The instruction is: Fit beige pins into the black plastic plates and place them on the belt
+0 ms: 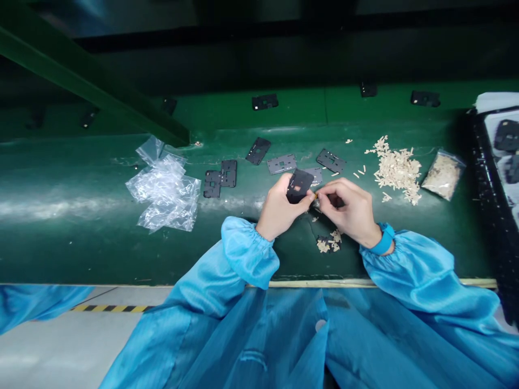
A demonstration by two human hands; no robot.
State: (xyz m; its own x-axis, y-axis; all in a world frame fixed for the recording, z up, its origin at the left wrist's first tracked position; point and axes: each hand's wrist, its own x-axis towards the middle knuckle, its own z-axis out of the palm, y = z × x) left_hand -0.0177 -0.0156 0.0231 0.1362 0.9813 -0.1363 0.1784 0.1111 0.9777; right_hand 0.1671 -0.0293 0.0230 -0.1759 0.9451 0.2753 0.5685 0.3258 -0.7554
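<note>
My left hand (279, 208) grips a thin black plastic plate (299, 183) with a small square cutout, tilted up above the green bench. Thumb and fingers of my right hand (347, 208) are pinched close to the plate's lower right edge. A small yellowish piece (315, 196) shows at those fingertips, too small to make out fully. Several similar dark plates lie just beyond the hands, among them a black plate (331, 160) and a grey plate (281, 164). Below my hands is a little heap of beige strips (329, 243) on something dark.
To the right lie a pile of small beige strips (399, 168) and a clear bag of them (444, 174). A black tray (480, 162) borders the right side. Clear plastic bags (166, 186) are heaped at left, near a green post (101, 81). More plates lie on the back belt (304, 111).
</note>
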